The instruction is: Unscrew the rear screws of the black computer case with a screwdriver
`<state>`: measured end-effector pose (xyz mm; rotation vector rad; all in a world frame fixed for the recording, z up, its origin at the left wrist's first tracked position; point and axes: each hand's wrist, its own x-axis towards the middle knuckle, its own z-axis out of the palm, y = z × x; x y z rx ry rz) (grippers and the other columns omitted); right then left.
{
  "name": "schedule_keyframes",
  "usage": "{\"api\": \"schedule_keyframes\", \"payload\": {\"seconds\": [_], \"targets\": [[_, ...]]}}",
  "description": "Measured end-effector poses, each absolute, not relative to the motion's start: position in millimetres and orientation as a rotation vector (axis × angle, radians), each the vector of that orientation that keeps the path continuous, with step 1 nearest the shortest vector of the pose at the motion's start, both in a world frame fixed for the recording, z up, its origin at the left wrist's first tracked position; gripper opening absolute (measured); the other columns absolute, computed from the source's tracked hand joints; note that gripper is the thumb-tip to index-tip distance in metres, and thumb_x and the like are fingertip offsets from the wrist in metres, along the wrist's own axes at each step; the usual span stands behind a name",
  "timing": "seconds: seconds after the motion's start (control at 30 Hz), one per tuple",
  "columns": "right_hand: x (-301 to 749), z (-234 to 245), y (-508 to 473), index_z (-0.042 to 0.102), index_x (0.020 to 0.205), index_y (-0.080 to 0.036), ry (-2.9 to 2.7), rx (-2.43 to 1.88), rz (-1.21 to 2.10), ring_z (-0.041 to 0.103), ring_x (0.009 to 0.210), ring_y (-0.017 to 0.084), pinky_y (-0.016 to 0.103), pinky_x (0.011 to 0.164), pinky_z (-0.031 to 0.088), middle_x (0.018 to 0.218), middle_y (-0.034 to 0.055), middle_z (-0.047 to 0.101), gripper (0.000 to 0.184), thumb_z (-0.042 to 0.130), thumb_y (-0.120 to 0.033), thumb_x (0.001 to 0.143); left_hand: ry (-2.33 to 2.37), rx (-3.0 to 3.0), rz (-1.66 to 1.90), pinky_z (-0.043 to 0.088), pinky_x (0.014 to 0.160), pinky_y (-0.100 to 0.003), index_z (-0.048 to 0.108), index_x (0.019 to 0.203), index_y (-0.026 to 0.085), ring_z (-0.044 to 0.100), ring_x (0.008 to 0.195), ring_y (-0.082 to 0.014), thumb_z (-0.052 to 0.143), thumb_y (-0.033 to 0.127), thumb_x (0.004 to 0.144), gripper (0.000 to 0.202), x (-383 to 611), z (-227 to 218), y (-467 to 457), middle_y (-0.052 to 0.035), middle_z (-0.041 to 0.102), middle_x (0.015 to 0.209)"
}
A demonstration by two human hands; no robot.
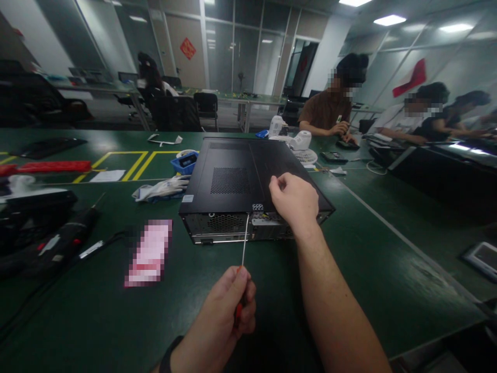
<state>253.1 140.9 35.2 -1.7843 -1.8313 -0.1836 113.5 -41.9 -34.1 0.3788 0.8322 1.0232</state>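
A black desktop computer case (267, 160) lies flat on the green table, its rear panel toward me. My left hand (229, 305) is closed around the red handle of a screwdriver (244, 248). The screwdriver's thin shaft points away from me, and its tip is at the upper edge of the rear panel, near the middle. Over the right part of the case's top is my right hand (295, 199), fingers curled together. Whether it pinches something small is hidden. A perforated vent and a small label show on the case's top.
Left of the case lie white gloves (163, 188), a blue bin (185, 162) and a pixelated pink item (150, 253). A black power tool (70, 233) is farther left. White fan parts (301, 142) stand behind the case. Co-workers (330, 109) sit at the right.
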Motion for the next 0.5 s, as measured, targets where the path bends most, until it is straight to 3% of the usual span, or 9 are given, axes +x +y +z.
{"api": "schedule_keyframes", "payload": {"seconds": [0.1, 0.27, 0.4, 0.5], "targets": [[252.7, 35.5, 140.7, 0.069, 0.081, -0.023, -1.831, -1.79, -0.177, 0.064, 0.079, 0.021, 0.031, 0.065, 0.033, 0.086, 0.0054, 0.073, 0.032, 0.05, -0.043, 0.097, 0.815, 0.389, 1.014, 0.024, 0.05, -0.022, 0.051, 0.08, 0.019, 0.032, 0.052, -0.005, 0.07, 0.058, 0.086, 0.043, 112.5, -34.7, -42.0, 0.0061, 0.045, 0.066], [252.5, 34.7, 141.2, 0.068, 0.08, -0.024, -1.83, -1.783, -0.198, 0.064, 0.078, 0.021, 0.031, 0.064, 0.032, 0.085, 0.0044, 0.073, 0.031, 0.05, -0.043, 0.097, 0.823, 0.342, 1.008, 0.025, 0.051, -0.02, 0.056, 0.092, 0.019, 0.041, 0.057, -0.0052, 0.069, 0.06, 0.086, 0.044, 112.0, -34.0, -41.1, 0.0044, 0.049, 0.074], [252.9, 34.6, 141.2, 0.068, 0.08, -0.024, -1.832, -1.781, -0.214, 0.065, 0.079, 0.021, 0.031, 0.063, 0.031, 0.086, 0.0042, 0.074, 0.032, 0.049, -0.044, 0.097, 0.82, 0.336, 1.022, 0.022, 0.049, -0.021, 0.056, 0.097, 0.02, 0.034, 0.05, -0.004, 0.065, 0.06, 0.088, 0.042, 112.4, -34.1, -41.3, 0.0061, 0.048, 0.071], [252.8, 35.1, 141.0, 0.069, 0.082, -0.023, -1.832, -1.791, -0.202, 0.066, 0.08, 0.022, 0.031, 0.064, 0.033, 0.087, 0.0052, 0.074, 0.033, 0.049, -0.044, 0.097, 0.824, 0.356, 1.035, 0.023, 0.049, -0.021, 0.052, 0.089, 0.02, 0.032, 0.051, -0.0038, 0.069, 0.058, 0.087, 0.041, 112.6, -34.1, -40.7, 0.0062, 0.047, 0.073]]}}
